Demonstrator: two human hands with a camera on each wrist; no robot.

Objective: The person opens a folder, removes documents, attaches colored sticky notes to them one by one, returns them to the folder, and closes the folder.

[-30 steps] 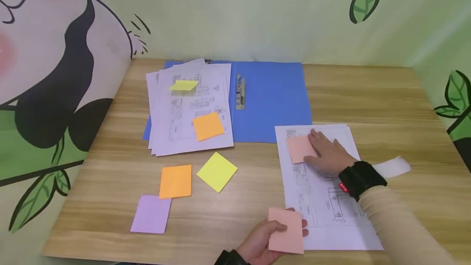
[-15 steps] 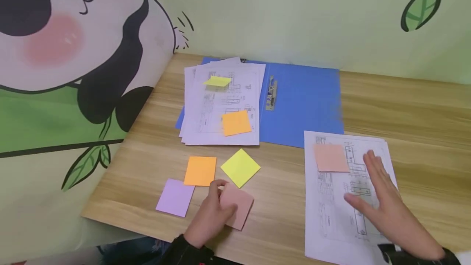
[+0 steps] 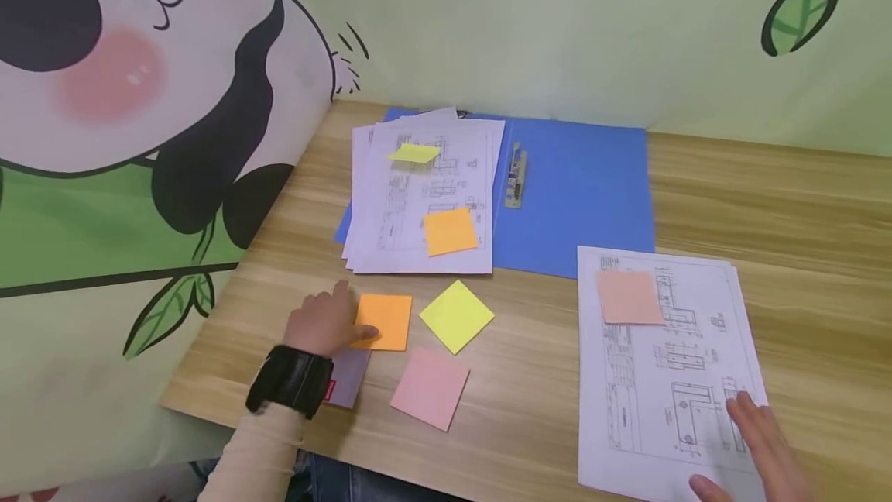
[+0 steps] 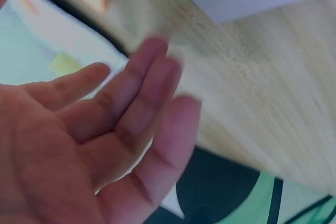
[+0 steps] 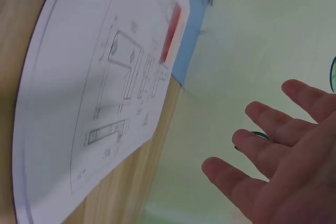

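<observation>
Our view has swung left since a second ago, so the whole desk [image 3: 801, 200] now shows. On the sheet [image 3: 669, 362] the peach note [image 3: 629, 297] stays stuck where our right hand [image 3: 763, 440] pressed it. That hand has since slid back to the sheet's near corner, fingers [image 5: 273, 129] spread and holding nothing.

The pink pad [image 3: 430, 388] has left our left hand [image 3: 322, 321]; it lies on the desk just right of our wrist. Our left fingers [image 4: 152, 98], straight and loose, now rest at the orange pad [image 3: 382, 321], with the purple pad [image 3: 348, 378] under the wrist. We judge this sheet tagged.
</observation>
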